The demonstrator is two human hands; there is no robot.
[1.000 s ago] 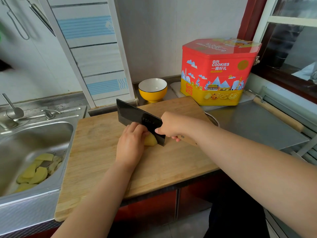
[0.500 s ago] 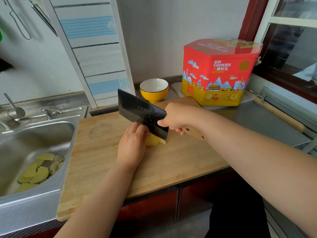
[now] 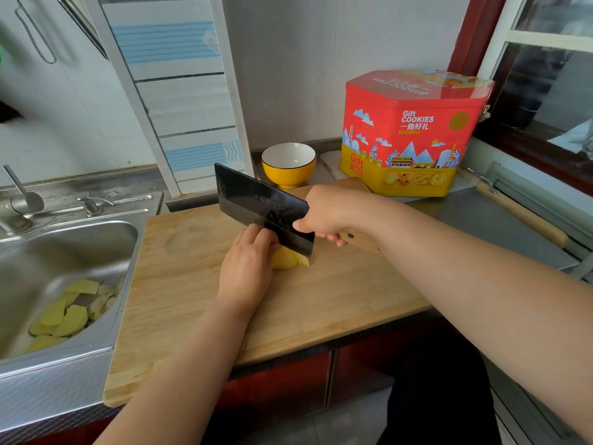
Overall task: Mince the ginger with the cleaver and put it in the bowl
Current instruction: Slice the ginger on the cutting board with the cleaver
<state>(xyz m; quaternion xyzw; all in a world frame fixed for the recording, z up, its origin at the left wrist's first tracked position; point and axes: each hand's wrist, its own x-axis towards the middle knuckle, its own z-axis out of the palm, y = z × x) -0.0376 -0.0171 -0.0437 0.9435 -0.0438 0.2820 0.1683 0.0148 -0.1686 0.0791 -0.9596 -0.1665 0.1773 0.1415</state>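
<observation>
Kitchen corner with pale wall panels behind, steel counter [image 3: 475, 220] running right toward a window frame. Pale wooden cutting board [image 3: 337, 300], rectangular, fine straight grain, laid across the counter edge and overlapping the rim of a brushed stainless sink [image 3: 64, 252] on the left. Flat yellowish slices and peel [image 3: 69, 311] heaped in the sink basin, smooth-faced and irregular in outline. On the board near its middle, yellow ginger [image 3: 287, 259], a small rounded lump with a cut face, partly hidden under fingers and blade. Left hand [image 3: 248, 268] lying knuckles up, fingers curled down over the ginger, pinning it to the wood. Right hand [image 3: 327, 213] wrapped around the wooden handle of the cleaver [image 3: 261, 203], thumb pressed against the flat of the blade. Blade broad, rectangular, dark and matte with a brighter ground edge, tilted with its far corner raised, near corner down at the ginger's right end; contact with the board possibly made there, hard to tell from this angle. Behind the board, yellow bowl [image 3: 288, 170], round, glossy, white inside with a dark rim, upright against the back wall. Just right of the bowl, cookie tin [image 3: 414, 133], faceted sides, red above and yellow below, shiny printed metal. Wooden rolling pin [image 3: 516, 213] lying along the far right edge of the counter.
</observation>
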